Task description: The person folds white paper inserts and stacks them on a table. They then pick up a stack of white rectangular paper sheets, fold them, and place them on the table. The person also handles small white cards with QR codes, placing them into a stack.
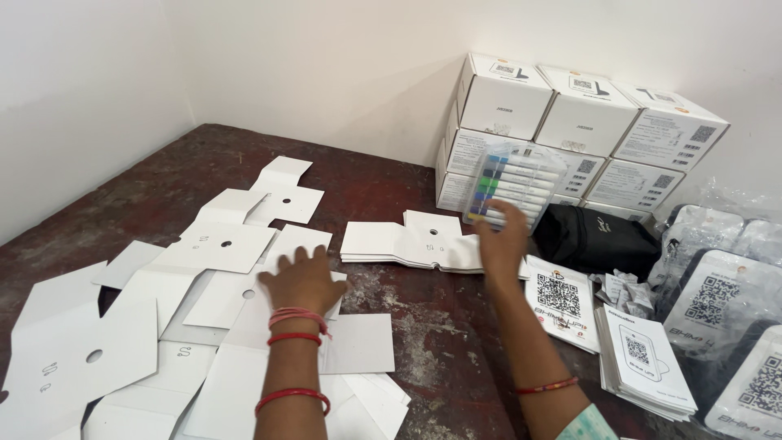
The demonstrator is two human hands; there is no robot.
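Left fingers: The fingers [295, 259] of the left hand [303, 281] were spread out flat and loose. They pressed down on a white card sheet [244, 305] and gripped nothing.
Right fingers: The fingers [511, 213] of the right hand [503, 244] were bent around the bottom of a clear pack of pens [511, 184]. They held it up, tilted, off the table.
Pen pack: It was see-through. The pens inside had blue, green and purple ends.
Under the right fingers: A neat stack of white folded cards [407, 243] lay just below and a bit to the left of them.
Around the left fingers: Many more flat white card sheets [216, 244] lay all about, some on top of others. A few had a small round hole.
Wrists: The left wrist wore red and pink bangles [295, 326]. The right arm wore one thin red bangle [547, 385].
Behind the right fingers: White boxes [582, 122] were piled against the wall, just past the pen pack.
Right of the right fingers: A black pouch [595, 236] sat near. Below it lay white paper cards with square code marks [562, 301], and farther out were shiny plastic bags [725, 301].
Under it all: A dark brown table [423, 342] with worn, pale spots.
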